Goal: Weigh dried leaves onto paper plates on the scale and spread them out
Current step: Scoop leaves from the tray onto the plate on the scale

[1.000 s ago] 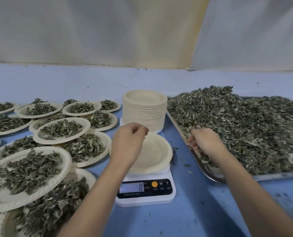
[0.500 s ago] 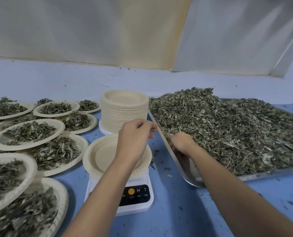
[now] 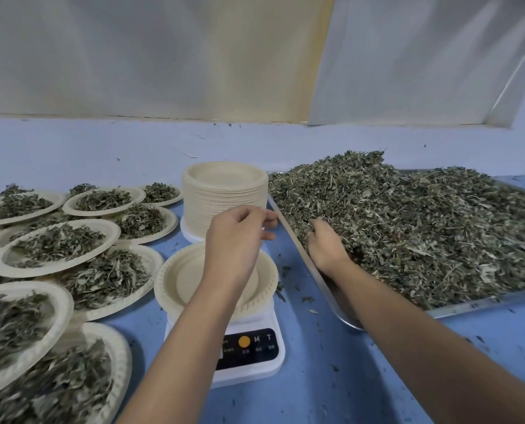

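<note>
Soft, even, bright light; faint shadows; wide-angle bending and blur at edges.

On the bench the scale sits near the front edge with a paper plate on it, a stack of plates just behind, filled plates overlapping leftward, and a tray holding dried leaves to the right.
</note>
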Action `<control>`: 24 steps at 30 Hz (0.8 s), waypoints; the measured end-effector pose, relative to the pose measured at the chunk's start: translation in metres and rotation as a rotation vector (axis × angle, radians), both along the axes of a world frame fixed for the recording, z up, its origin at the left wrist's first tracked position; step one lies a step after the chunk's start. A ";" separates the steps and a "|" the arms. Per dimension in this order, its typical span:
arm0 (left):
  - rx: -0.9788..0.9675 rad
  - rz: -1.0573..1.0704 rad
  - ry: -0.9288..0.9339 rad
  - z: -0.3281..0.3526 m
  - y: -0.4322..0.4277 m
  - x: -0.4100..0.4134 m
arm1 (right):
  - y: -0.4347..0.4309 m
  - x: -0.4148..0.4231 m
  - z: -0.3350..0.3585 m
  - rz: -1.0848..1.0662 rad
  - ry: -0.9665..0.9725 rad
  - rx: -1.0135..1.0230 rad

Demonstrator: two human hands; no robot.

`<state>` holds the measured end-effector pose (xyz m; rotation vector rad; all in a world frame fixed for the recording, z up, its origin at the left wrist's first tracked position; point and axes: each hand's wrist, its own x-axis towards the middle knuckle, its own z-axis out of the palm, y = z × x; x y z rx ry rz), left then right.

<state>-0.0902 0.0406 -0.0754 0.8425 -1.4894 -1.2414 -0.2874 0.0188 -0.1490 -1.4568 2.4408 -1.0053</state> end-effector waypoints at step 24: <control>-0.029 0.038 -0.038 -0.005 -0.005 0.000 | -0.016 -0.011 -0.008 0.076 0.443 0.279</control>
